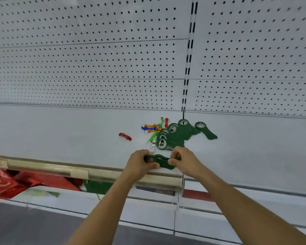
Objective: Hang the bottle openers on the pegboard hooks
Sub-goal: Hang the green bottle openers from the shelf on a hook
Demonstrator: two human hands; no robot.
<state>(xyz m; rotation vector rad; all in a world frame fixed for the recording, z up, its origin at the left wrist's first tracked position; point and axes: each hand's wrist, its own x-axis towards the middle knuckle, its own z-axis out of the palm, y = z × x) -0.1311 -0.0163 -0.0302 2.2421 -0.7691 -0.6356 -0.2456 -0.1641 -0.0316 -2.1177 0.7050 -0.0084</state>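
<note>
Both hands meet just in front of the green pile, above the front part of the white shelf [60,131]. Left hand [141,162] curled, fingers gripping the left end of a dark green bottle opener [160,160]. Right hand [182,159] curled too, thumb and fingers pinching the opener's right end. The opener lies roughly level between them, on or just above the shelf; cannot tell which.

Green pile [173,137]: several dark green flat openers overlapping, round heads toward the left and back, lying on the shelf directly behind the hands. One more green opener [206,130] lies apart, just right of the pile, head toward the pegboard.

Left of the pile, touching its edge: a cluster of small keychain openers [153,128], orange, blue, light green and red, with key rings. A lone red keychain opener [125,136] sits further left of the pile, well apart from the cluster.

Behind the pile rises the white pegboard [95,59], with a slotted upright [188,64] dividing the panels just above the pile.

Below the shelf's front rail [95,171], left of the hands: red packaging [11,183], blurred.
</note>
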